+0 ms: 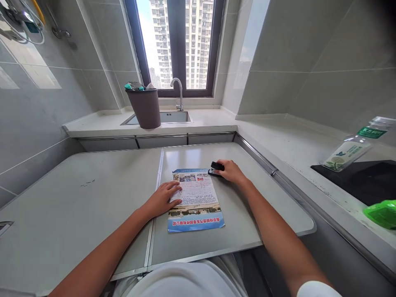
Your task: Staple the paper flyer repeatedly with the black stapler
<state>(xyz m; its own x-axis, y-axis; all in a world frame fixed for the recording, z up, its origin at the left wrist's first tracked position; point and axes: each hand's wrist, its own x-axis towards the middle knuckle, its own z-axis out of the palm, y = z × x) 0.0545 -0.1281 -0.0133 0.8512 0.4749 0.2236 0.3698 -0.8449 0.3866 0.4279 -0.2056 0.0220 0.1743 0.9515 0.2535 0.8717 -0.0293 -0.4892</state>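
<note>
A printed leaflet (pixel 198 198) with blue bands, small photos and red lettering lies flat on the folding table (pixel 93 214). My left hand (pixel 163 199) rests with fingers stretched out on the leaflet's left edge. In my right hand (pixel 229 171) is a black stapler (pixel 217 166), its jaws at the far right corner of the leaflet. Fingers wrap round the stapler's back end. Whether the paper sits between the jaws is too small to tell.
Behind the table a brown bin (pixel 144 108) stands by the sink (pixel 175 117) and tap (pixel 179 93). On the right counter (pixel 278 128) are a tilted clear bottle (pixel 352 146), a black cloth-like item (pixel 368 181) and a green packet (pixel 382 213). A metal rail (pixel 256 154) runs beside the table.
</note>
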